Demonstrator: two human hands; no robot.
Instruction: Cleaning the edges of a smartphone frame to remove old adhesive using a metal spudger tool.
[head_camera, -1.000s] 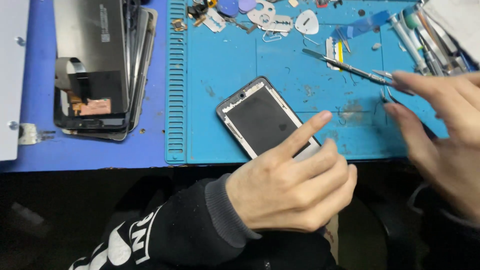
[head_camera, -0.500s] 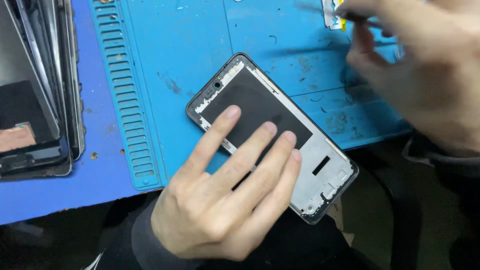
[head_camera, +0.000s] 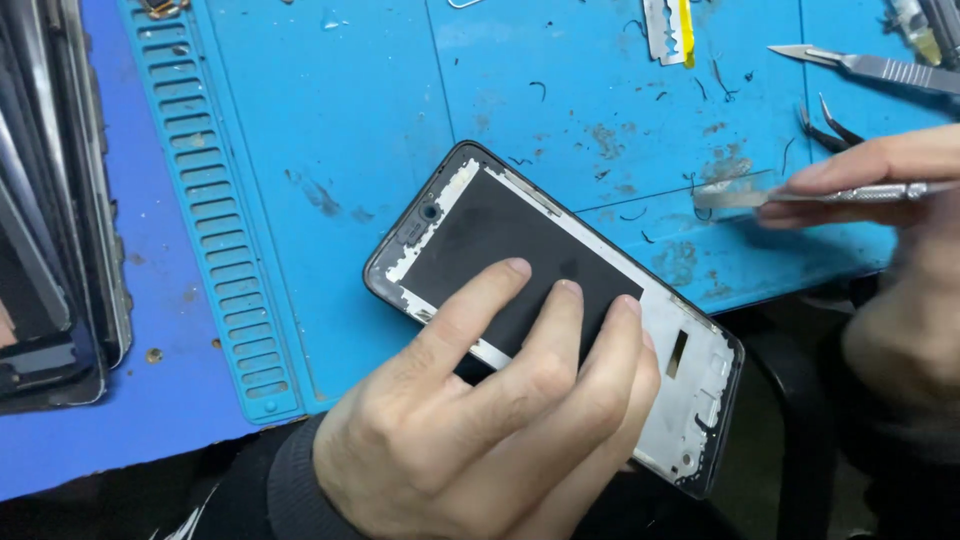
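Left-hand grip (head_camera: 480, 430) is pressing flat-fingered on the phone frame (head_camera: 560, 310) at the blue mat's (head_camera: 330, 150) near edge; right hand (head_camera: 890, 250) is pinching a metal scraper (head_camera: 800, 195) (best kept shallow, steady).

A blue mat (head_camera: 330, 130) lies on a darker blue table (head_camera: 150, 300), flecked with dark scraps and smudges. A stack of phone frames (head_camera: 50, 250) sits at the left edge. At the top lie a razor blade (head_camera: 668, 25), a scalpel (head_camera: 880, 68) and black tweezers (head_camera: 828, 125).
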